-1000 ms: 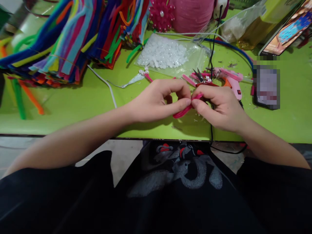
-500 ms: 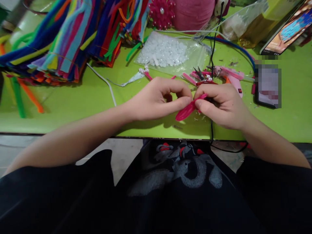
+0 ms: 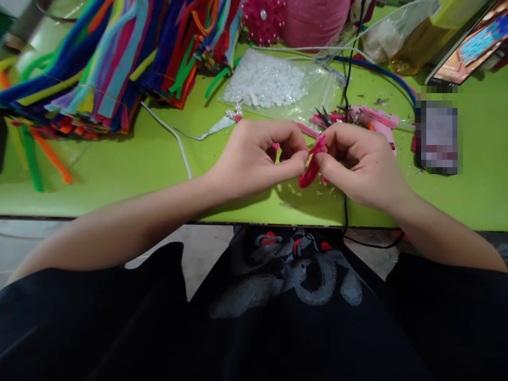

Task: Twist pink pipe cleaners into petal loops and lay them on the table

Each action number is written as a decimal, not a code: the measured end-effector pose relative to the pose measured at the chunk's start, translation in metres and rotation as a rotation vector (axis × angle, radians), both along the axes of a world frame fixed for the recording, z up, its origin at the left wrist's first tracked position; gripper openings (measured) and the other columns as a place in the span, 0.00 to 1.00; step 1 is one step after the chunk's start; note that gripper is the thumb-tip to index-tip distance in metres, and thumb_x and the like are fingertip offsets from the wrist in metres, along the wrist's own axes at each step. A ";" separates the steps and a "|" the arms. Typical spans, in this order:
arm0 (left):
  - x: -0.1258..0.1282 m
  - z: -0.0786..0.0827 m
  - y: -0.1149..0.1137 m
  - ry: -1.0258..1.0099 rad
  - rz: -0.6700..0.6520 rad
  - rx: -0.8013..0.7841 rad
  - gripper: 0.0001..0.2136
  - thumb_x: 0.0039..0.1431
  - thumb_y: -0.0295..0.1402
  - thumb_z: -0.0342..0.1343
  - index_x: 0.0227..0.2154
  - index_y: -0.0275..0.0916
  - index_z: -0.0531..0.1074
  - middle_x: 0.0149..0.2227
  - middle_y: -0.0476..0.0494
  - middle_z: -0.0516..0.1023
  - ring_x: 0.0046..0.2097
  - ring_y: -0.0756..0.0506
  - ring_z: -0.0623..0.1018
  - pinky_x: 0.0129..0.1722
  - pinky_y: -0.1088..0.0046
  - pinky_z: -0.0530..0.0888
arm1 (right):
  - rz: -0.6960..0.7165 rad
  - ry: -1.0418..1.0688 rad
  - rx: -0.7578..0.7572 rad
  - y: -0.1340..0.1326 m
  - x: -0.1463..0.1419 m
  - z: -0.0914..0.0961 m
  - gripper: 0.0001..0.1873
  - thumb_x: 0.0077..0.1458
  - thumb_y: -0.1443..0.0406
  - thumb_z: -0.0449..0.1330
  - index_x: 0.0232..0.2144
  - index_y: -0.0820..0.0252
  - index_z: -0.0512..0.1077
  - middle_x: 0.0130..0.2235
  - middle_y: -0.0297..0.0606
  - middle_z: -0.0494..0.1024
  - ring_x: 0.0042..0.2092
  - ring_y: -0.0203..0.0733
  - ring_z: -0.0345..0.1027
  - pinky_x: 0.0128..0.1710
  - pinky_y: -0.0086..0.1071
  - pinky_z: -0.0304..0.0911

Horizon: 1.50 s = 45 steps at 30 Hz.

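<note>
A bent, looped piece of dark pink pipe cleaner (image 3: 309,173) is held above the green table, between my two hands. My left hand (image 3: 268,153) pinches its left side between thumb and forefinger. My right hand (image 3: 359,159) grips the other side with thumb and bent fingers, which partly hide it. Just behind the hands lie the dark tips of scissors (image 3: 325,117) and some pink strips (image 3: 307,130). Past my left hand is a silvery strip (image 3: 222,126) with small pearl beads at its end.
Bundles of coloured pipe cleaners (image 3: 107,69) fill the back left. A bag of white beads (image 3: 265,82) lies behind my hands, near a pink pearl-dotted flower (image 3: 264,20). A black cord (image 3: 345,209) hangs over the table's front edge. One phone (image 3: 468,47) leans at the back right.
The pink pipe cleaner piece has turned more upright between my fingers. My right hand has tilted up and slightly left, and my left hand has shifted slightly left.
</note>
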<state>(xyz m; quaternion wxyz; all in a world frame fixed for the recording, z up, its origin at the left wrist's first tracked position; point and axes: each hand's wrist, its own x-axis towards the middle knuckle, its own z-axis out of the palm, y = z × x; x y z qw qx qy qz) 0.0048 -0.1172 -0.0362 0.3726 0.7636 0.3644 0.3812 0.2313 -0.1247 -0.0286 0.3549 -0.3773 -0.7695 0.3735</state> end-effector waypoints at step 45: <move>0.007 -0.012 0.006 0.125 0.059 0.050 0.12 0.67 0.35 0.59 0.29 0.44 0.63 0.26 0.50 0.67 0.33 0.47 0.70 0.36 0.66 0.67 | -0.070 -0.149 0.337 0.011 0.001 -0.015 0.09 0.69 0.65 0.67 0.35 0.53 0.72 0.29 0.34 0.75 0.31 0.40 0.67 0.37 0.40 0.64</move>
